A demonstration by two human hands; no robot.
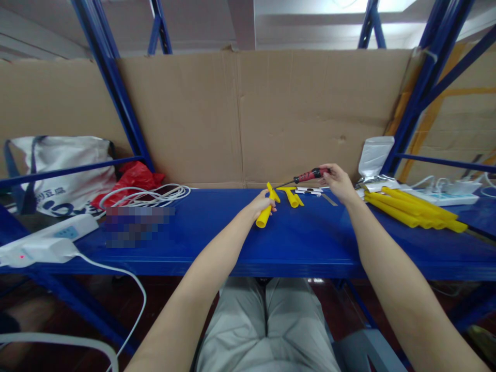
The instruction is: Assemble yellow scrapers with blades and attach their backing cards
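Observation:
My left hand (pixel 260 202) is closed around a yellow plastic tube piece (pixel 265 214) that rests on the blue shelf (pixel 217 243). My right hand (pixel 338 182) grips a screwdriver (pixel 306 176) with a red and black handle. Its metal tip points left, toward the top of the yellow piece. Another yellow T-shaped piece (pixel 291 196) lies just right of my left hand. A few small white and metal strips (pixel 313 191) lie under the screwdriver.
A pile of long yellow tubes (pixel 411 209) lies at the right, with a white power strip (pixel 442 197) and a silver bag (pixel 374 155) behind. At the left are coiled white cable (pixel 151 195), a red bag (pixel 134 178), a white tote (pixel 62 170) and another power strip (pixel 42 243). Cardboard (pixel 248 119) backs the shelf.

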